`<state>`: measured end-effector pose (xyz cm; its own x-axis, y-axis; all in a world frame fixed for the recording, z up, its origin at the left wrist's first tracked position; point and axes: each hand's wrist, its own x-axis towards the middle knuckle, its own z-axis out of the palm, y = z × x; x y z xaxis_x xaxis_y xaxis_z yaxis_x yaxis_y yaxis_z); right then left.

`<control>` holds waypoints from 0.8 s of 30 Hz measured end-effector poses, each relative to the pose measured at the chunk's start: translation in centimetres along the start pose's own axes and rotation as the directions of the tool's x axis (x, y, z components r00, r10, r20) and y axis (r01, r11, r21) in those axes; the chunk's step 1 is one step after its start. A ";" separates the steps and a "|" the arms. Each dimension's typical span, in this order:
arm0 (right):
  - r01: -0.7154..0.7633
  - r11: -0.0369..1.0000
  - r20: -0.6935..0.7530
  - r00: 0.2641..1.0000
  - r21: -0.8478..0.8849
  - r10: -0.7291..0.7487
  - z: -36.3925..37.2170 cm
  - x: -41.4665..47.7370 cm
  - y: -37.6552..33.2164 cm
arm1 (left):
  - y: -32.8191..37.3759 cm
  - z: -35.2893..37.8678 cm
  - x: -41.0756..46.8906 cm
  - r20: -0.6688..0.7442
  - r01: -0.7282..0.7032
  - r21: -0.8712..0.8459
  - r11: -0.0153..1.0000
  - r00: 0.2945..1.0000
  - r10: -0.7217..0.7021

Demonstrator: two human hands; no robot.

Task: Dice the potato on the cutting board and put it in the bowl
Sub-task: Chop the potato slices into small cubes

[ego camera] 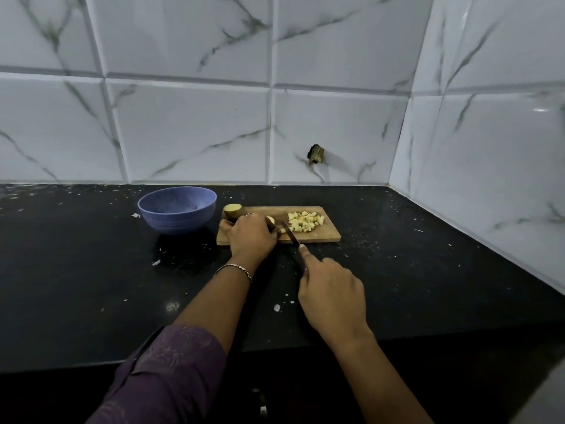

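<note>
A wooden cutting board (324,235) lies on the black counter. On its right part sits a heap of diced potato (305,221). A potato half (232,208) lies at the board's far left corner. My left hand (250,234) holds down another potato piece (271,221), mostly hidden under my fingers. My right hand (331,293) grips a knife (290,232), index finger stretched along its spine, and the blade's tip is on the board just right of my left hand. A blue bowl (177,213) stands left of the board and looks empty.
The black counter (91,270) is flecked with white specks and bits. White marble tiles form the back wall and a side wall on the right, meeting in a corner. A dark hole (316,154) shows in the back wall above the board.
</note>
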<state>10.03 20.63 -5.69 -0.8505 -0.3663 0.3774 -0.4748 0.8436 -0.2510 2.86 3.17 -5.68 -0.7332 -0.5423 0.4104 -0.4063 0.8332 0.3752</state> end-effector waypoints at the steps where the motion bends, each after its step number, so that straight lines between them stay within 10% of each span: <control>1: 0.001 1.000 0.003 1.000 0.008 -0.001 0.0 0.1 0.0 | 0.1 0.0 0.0 0.000 0.006 0.002 1.000 1.000 -0.006; 24: -0.018 0.998 -0.012 1.000 -0.053 0.017 0.2 0.0 -0.1 | 0.1 0.4 0.2 0.032 0.024 -0.081 0.996 0.999 -0.022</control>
<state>10.00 20.49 -5.81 -0.8559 -0.3471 0.3834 -0.4469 0.8696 -0.2102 2.43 3.20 -5.83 -0.7414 -0.5566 0.3749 -0.3788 0.8082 0.4509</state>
